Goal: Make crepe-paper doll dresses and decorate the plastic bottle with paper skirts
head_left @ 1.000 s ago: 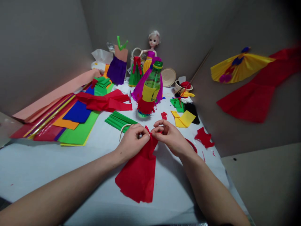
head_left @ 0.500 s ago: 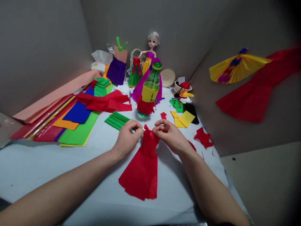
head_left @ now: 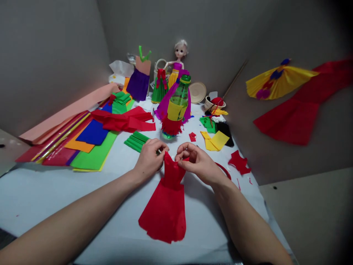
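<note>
A red paper doll dress with a flared skirt and a narrow top hangs over the white table, its skirt toward me. My left hand pinches the upper left corner of its top between thumb and fingers. On the other side, my right hand has its fingertips closed on the upper right edge. Between the two hands the neckline dips. Just beyond stands a green bottle wrapped in a yellow band and red fringe. Folded green paper lies beside my left hand.
Coloured sheets and red strips lie at left. At the back are a doll, a purple skirt piece and a small bowl. Yellow paper and red scraps lie at right. Paper dresses hang on the right wall.
The dress has shifted slightly toward me and its top is spread wider between my hands. A small white item at my left fingertips no longer shows.
</note>
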Tool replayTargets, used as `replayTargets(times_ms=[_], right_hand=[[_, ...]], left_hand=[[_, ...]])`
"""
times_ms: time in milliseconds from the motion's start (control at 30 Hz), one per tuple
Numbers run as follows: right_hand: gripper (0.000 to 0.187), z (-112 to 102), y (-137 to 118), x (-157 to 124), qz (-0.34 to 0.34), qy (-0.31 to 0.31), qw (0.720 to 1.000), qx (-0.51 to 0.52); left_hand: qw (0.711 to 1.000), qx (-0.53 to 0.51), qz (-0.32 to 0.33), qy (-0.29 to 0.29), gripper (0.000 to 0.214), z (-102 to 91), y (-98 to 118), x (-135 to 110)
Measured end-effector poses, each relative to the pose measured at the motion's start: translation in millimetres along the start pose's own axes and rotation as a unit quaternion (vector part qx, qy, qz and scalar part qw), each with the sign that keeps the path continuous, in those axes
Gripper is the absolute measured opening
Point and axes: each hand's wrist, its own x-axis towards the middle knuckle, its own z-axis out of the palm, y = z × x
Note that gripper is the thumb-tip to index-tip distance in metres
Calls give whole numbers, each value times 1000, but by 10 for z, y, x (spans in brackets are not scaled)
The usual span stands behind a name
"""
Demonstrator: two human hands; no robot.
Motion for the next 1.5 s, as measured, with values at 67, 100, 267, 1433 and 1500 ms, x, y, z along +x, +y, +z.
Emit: replayTargets(times_ms=[67, 100, 267, 1433, 1500], right_hand=[[27, -5, 11, 9, -9, 4, 1000, 1], [27, -11, 19, 17, -16, 10, 1000, 1], [31, -66, 48, 86, -41, 76, 995, 46], [24, 26, -347, 334, -115, 140, 981, -65], [25, 84, -393, 385, -129, 137, 979, -76]], left_hand=[[999, -39, -34, 4, 21, -24, 25, 13], [995, -76, -62, -1, 22, -34, 41, 21], [897, -377, -209, -100, 28, -37, 132, 17], [949, -296, -111, -26, 44, -671, 397, 225], [972, -215, -94, 22, 35, -730, 508, 196]])
